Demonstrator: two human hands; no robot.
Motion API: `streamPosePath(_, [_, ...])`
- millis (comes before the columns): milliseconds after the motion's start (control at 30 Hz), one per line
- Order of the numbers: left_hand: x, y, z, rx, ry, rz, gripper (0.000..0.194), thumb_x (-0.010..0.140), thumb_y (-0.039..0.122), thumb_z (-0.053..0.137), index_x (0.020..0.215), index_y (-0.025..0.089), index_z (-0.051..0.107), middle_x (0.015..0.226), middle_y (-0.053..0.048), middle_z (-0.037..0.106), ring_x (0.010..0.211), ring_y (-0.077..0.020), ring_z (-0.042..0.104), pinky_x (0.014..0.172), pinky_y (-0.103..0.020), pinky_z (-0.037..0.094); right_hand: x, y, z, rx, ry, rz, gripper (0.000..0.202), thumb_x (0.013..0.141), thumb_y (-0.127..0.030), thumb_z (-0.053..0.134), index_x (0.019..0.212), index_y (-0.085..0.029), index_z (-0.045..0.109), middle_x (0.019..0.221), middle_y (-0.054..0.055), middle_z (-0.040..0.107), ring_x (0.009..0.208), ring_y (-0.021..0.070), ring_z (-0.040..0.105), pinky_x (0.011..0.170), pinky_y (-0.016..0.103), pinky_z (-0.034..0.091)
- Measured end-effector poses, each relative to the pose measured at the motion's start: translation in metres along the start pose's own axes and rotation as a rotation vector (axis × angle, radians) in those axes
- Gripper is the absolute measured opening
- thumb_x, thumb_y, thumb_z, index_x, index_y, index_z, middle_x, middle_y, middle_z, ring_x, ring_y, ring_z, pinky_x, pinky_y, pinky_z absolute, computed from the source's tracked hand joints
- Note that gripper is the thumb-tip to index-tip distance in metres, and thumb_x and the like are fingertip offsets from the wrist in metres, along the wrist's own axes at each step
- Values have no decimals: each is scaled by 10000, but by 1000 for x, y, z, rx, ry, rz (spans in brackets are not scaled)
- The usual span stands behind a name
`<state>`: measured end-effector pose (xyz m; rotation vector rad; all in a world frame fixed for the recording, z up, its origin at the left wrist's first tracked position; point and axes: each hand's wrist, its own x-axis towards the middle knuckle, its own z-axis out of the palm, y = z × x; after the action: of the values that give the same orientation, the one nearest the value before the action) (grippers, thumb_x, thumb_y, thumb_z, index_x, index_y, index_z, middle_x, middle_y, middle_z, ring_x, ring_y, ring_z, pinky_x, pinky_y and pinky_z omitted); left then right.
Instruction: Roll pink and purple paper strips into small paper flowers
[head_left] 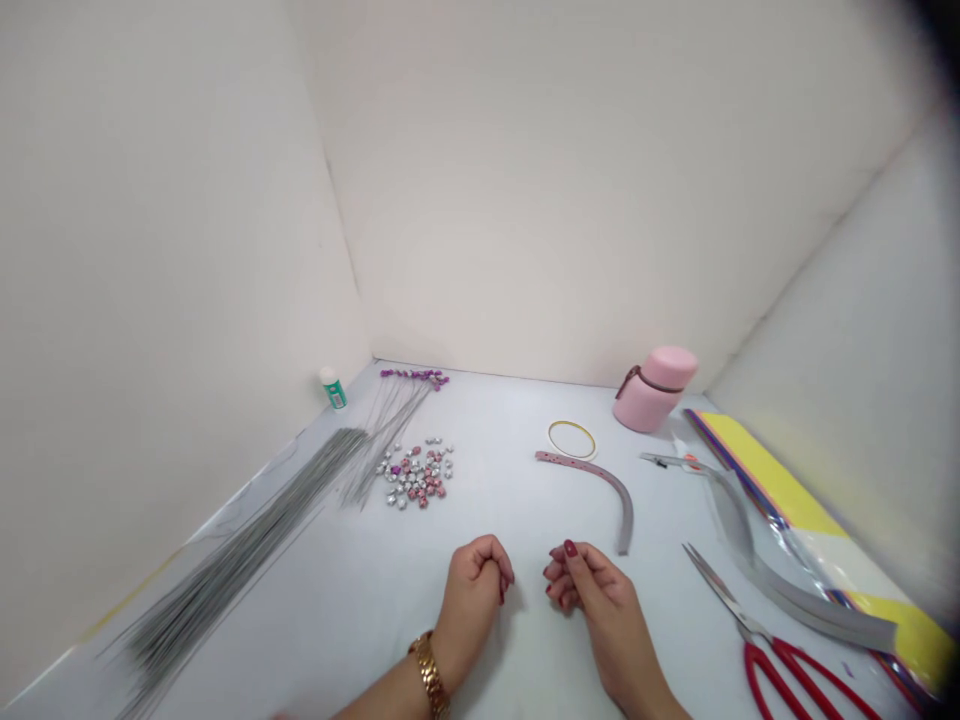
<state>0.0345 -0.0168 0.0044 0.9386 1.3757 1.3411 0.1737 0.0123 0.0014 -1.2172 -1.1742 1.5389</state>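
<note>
My left hand (480, 582), with a gold bracelet (429, 676) at the wrist, is closed in a loose fist above the white table. Facing it across a small gap, my right hand (589, 592) has its fingers curled in and the thumb lying against them. Nothing shows in either hand. Beyond my left hand lies a pile of small silver and pink folded stars (418, 480). A curved pink-and-grey paper strip (600, 472) lies just past my right hand, with a thin yellow ring of tape (571, 439) behind it.
At left lies a bundle of thin grey wires (255, 550); purple stars on wires (414, 377) lie behind. A glue stick (333, 388) and pink flask (656, 390) stand at the back. Red-handled scissors (757, 628), grey strips (795, 590) and yellow packets (757, 470) lie right.
</note>
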Motion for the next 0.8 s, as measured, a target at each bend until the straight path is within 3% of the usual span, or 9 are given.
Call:
streamPosePath(167, [0,-4,0,116,-77,46,238,522,17,341,426,174,493,425,37,436,470,-113,398,508,-220,303,5,-16,-11,-113,84,-80,273,797,-431,486,752,-171,557,658,39,596,540,138,522,487,240,393])
streamPosePath(367, [-2,-5,1,193,-139,87,249,562,26,340,470,176,516,451,33,440,495,-124,401,510,-223,288,34,-46,-36,-581,177,-306,234,841,-363,380,894,-188,525,778,52,616,635,174,588,556,277,440])
streamPosePath(467, [-1,-5,1,206,-164,95,240,581,41,349,496,173,530,450,36,435,479,-121,392,488,-217,277,59,-51,-48,-725,311,-346,164,784,-283,474,898,-199,558,861,58,600,786,219,558,705,340,404])
streamPosePath(567, [0,-6,1,207,-175,94,235,591,51,348,516,172,535,459,37,441,468,-116,391,477,-212,276,85,-49,-54,-815,388,-344,222,761,-185,518,980,-174,554,1061,98,539,1004,248,472,821,361,360])
streamPosePath(700, [0,-6,0,202,-184,93,229,603,56,346,533,172,530,458,38,442,460,-115,398,470,-212,277,105,-46,-58,-832,360,-283,223,825,-242,511,1029,-154,531,1113,75,516,986,213,501,824,407,403])
streamPosePath(800, [0,-6,0,187,-189,96,223,612,55,352,526,170,522,450,37,440,452,-115,400,463,-214,282,104,-45,-56,-766,280,-242,196,845,-270,489,986,-146,545,1020,50,562,859,167,559,745,364,457])
